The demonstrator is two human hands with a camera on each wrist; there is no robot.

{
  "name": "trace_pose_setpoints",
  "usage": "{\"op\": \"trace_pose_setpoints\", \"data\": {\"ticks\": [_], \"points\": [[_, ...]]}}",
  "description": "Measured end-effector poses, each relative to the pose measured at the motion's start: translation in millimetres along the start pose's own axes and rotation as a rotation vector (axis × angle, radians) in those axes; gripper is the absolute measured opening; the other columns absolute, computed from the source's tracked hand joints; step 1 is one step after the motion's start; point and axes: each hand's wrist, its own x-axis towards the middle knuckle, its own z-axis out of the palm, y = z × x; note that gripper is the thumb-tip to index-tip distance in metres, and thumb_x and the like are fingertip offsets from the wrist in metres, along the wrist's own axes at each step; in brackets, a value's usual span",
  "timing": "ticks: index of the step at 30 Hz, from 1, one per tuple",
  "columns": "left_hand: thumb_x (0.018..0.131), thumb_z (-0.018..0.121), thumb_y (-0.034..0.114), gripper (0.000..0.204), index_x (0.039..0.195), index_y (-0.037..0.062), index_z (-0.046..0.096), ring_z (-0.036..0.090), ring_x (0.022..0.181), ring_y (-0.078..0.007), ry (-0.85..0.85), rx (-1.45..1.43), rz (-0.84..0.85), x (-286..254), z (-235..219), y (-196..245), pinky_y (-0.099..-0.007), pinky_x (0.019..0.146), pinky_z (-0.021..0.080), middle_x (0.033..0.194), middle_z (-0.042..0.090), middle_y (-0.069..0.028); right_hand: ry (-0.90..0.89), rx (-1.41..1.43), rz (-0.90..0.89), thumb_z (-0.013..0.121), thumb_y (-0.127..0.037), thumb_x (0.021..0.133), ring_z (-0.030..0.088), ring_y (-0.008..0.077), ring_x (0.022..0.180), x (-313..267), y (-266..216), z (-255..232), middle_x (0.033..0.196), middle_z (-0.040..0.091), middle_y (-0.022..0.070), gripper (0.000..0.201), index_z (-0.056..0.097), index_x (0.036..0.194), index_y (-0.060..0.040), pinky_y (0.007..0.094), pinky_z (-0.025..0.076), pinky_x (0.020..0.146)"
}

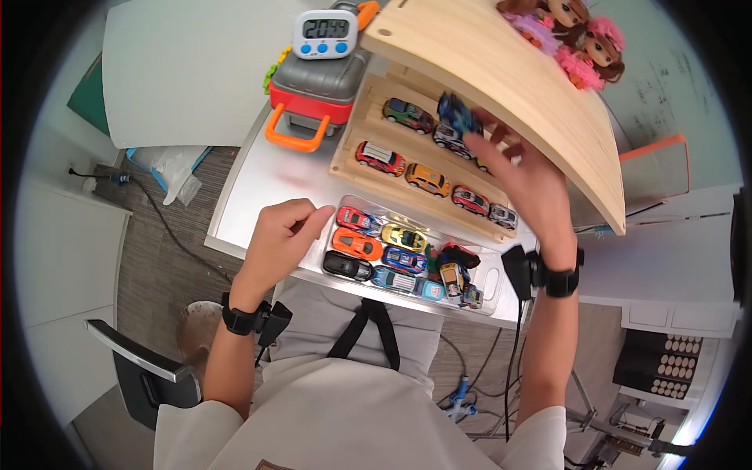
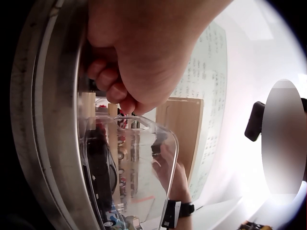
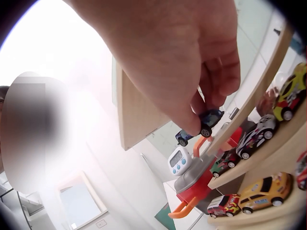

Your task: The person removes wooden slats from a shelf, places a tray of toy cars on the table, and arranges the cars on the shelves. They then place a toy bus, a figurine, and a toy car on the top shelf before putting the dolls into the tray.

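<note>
My right hand (image 1: 533, 188) pinches a dark blue toy car (image 1: 457, 113) between thumb and fingers, above the upper steps of a wooden display rack (image 1: 345, 163). In the right wrist view the blue car (image 3: 210, 120) is partly covered by the thumb. Beneath it on the rack sit a green toy car (image 1: 407, 115) and a white-and-black one (image 1: 452, 142). My left hand (image 1: 286, 239), fingers loosely curled and holding nothing, rests at the near left corner of a clear plastic tray (image 1: 491, 283). Several toy cars, among them an orange one (image 1: 357, 244), lie in the tray.
A row of cars, including a yellow one (image 1: 428, 179), stands on the lower step. The rack's wooden top board (image 1: 501, 55) overhangs my right hand and carries two dolls (image 1: 583, 55). A red-and-grey toy case (image 1: 313, 86) with a white timer (image 1: 324, 34) stands left of the rack.
</note>
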Motion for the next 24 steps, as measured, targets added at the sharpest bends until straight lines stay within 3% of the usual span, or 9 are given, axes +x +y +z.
{"op": "trace_pose_setpoints", "data": {"ticks": [4, 6, 7, 9, 12, 18, 19, 24], "points": [[0.1, 0.071, 0.017, 0.039, 0.071, -0.0049, 0.054, 0.035, 0.058, -0.0099, 0.0, -0.002, 0.005, 0.0, -1.8, 0.2, -0.032, 0.053, 0.031, 0.06, 0.043, -0.0037, 0.081, -0.038, -0.202, 0.08, -0.038, 0.093, 0.067, 0.0145, 0.084, 44.8, 11.7, 22.2, 0.106, 0.076, 0.0051, 0.041, 0.074, 0.121, -0.0083, 0.0287, 0.055, 0.081], [0.1, 0.068, 0.012, 0.035, 0.072, -0.0046, 0.057, 0.043, 0.059, -0.0093, -0.048, 0.028, -0.017, 0.3, -4.2, 3.4, -0.03, 0.055, 0.036, 0.062, 0.052, -0.0032, 0.226, -0.066, -0.394, 0.079, -0.041, 0.094, 0.072, 0.0161, 0.093, 64.2, 39.5, 35.9, 0.113, 0.077, 0.0056, 0.044, 0.073, 0.125, -0.011, 0.0303, 0.056, 0.085], [0.1, 0.068, 0.012, 0.035, 0.072, -0.0046, 0.057, 0.043, 0.059, -0.0093, -0.047, 0.027, -0.02, 0.5, -4.8, 3.6, -0.03, 0.055, 0.036, 0.062, 0.052, -0.0032, 0.223, -0.065, -0.394, 0.079, -0.041, 0.094, 0.072, 0.0161, 0.093, 73.1, 50.4, 40.5, 0.113, 0.077, 0.0056, 0.044, 0.073, 0.125, -0.011, 0.0303, 0.056, 0.085], [0.1, 0.068, 0.013, 0.035, 0.072, -0.0046, 0.057, 0.044, 0.059, -0.0096, -0.05, 0.037, 0.011, 0.8, -5.3, 3.9, -0.0297, 0.055, 0.036, 0.062, 0.053, -0.0035, 0.361, -0.312, -0.571, 0.079, -0.043, 0.093, 0.072, 0.016, 0.103, 83.5, 64.9, 46.3, 0.118, 0.076, 0.0054, 0.049, 0.071, 0.129, -0.0114, 0.0313, 0.056, 0.09], [0.099, 0.071, 0.017, 0.039, 0.072, -0.0053, 0.055, 0.035, 0.057, -0.0113, -0.021, -0.002, 0.019, 0.8, -2.4, 2.6, -0.0326, 0.052, 0.031, 0.06, 0.043, -0.0056, 0.343, -0.298, -0.548, 0.079, -0.043, 0.093, 0.072, 0.0158, 0.103, 77.4, 70.2, 38.1, 0.118, 0.076, 0.0052, 0.048, 0.071, 0.129, -0.0115, 0.0312, 0.056, 0.09], [0.099, 0.072, 0.016, 0.038, 0.073, -0.0057, 0.056, 0.035, 0.057, -0.0112, -0.018, 0.0, 0.022, 0.6, -1.6, 0.4, -0.0326, 0.052, 0.031, 0.06, 0.044, -0.0058, 0.301, -0.26, -0.495, 0.078, -0.042, 0.094, 0.072, 0.015, 0.102, 62.8, 66.0, 31.6, 0.117, 0.076, 0.0046, 0.047, 0.071, 0.13, -0.012, 0.0309, 0.056, 0.089], [0.099, 0.072, 0.016, 0.038, 0.073, -0.0057, 0.056, 0.035, 0.057, -0.0112, -0.022, 0.003, 0.022, 0.7, -1.5, 1.0, -0.0326, 0.052, 0.031, 0.06, 0.044, -0.0058, 0.293, -0.253, -0.485, 0.078, -0.042, 0.094, 0.072, 0.0149, 0.102, 107.2, 55.4, 52.2, 0.117, 0.075, 0.0045, 0.047, 0.071, 0.13, -0.012, 0.0309, 0.056, 0.089], [0.099, 0.072, 0.015, 0.036, 0.073, -0.0055, 0.057, 0.036, 0.057, -0.0103, -0.012, 0.031, 0.021, 1.0, -1.2, 3.5, -0.0323, 0.052, 0.031, 0.06, 0.045, -0.005, 0.26, -0.218, -0.431, 0.078, -0.042, 0.094, 0.071, 0.0143, 0.101, 95.6, 61.8, 42.7, 0.116, 0.075, 0.004, 0.046, 0.071, 0.13, -0.0124, 0.0307, 0.056, 0.088]]}}
